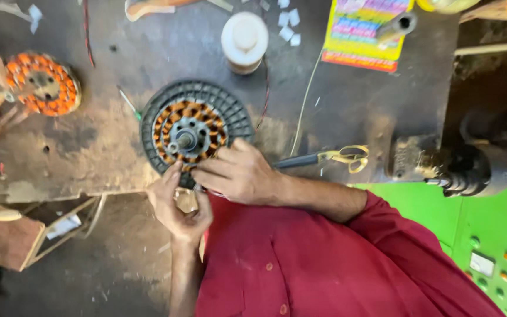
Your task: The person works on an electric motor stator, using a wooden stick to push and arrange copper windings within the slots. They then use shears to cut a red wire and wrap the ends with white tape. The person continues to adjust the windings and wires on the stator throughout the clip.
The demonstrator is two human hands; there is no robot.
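- Stator (190, 130), a round black part with copper windings and a metal shaft in the middle, lay flat at the near edge of the bench (107, 147), right in front of the person.
- Right hand (237, 174) rested on its near rim, fingers bent and close together, the fingertips touching the windings; I could not tell if they pinched a wire.
- Left hand (178, 206) was just below the rim with the fingers curled narrow, the thumb touching the stator's edge; something small and pale seemed to be inside it, but it was too hidden to be sure.
- In my judgement the thin copper wire could be scratched or broken if the fingers pulled too hard.
- As the stator sat so near the edge, a strong push might slide it off the bench.
- Scissors (330, 157) with yellow handles lay just beside the right wrist; a careless move of the arm could hit them.
- Second stator (43, 84), with orange windings, lay well apart at the far left.
- White jar (244, 41) with a closed lid stood behind the stator; what was in it could not be seen.
- Small white paper pieces (289, 26) lay near the jar, beside a colourful printed sheet (362, 32).
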